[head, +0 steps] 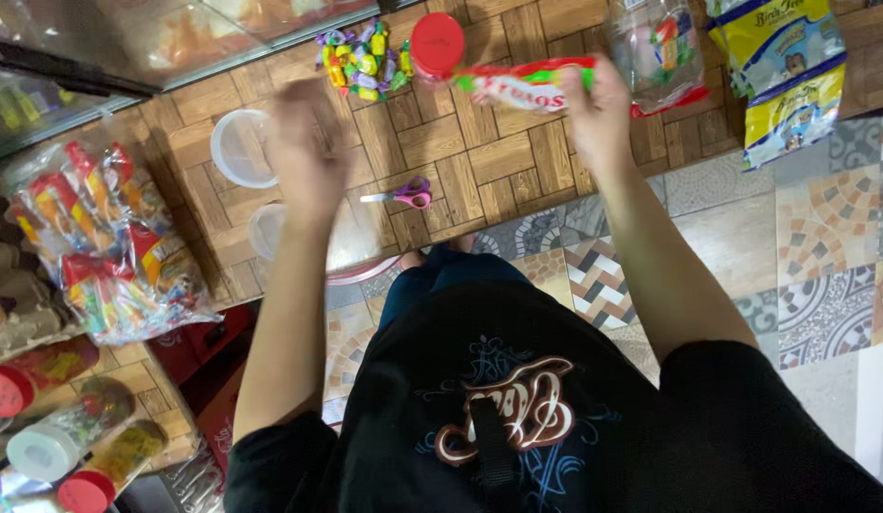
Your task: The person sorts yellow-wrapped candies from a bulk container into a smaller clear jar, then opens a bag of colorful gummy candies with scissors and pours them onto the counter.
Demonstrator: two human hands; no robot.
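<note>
A: Here, where is the packet?
B: The red-and-green plastic sweet packet, top centre, is pinched in the right hand's fingers.
A: And the left hand?
B: Blurred; its fingers cannot be told. The clear round plastic tubs appear unfilled.

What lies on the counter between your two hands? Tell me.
In the head view, a small pair of scissors with pink and purple handles lies on the wood-pattern counter, between the blurred left hand and the right hand, which grips a red-and-green packet.
</note>
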